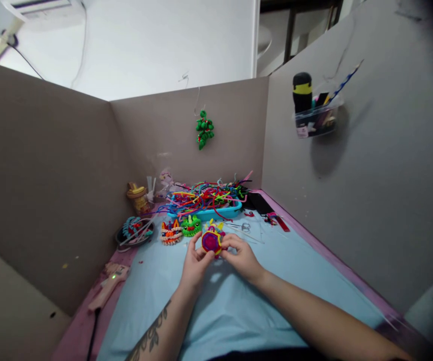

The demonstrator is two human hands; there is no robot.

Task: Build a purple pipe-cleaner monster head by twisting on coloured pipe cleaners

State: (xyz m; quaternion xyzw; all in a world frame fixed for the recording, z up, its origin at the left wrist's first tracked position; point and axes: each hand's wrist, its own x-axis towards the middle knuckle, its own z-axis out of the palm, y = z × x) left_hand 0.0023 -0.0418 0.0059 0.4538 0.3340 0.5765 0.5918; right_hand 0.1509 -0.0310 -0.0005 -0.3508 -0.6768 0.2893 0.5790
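Note:
Both hands hold a small round pipe-cleaner piece [211,241], purple and red in the middle with a yellow rim, just above the light blue mat [216,301]. My left hand [196,263] pinches its left side with closed fingers. My right hand [242,255] grips its right side, fingers curled. Behind it on the mat sit a green pipe-cleaner figure [191,226] and an orange one [170,233].
A teal tray [205,210] heaped with coloured pipe cleaners stands at the back. Small scissors [240,226] lie to its right, a dark bowl [134,233] to its left, a glue gun [108,286] at the left edge. Cardboard walls enclose the desk; a green ornament [204,129] hangs behind.

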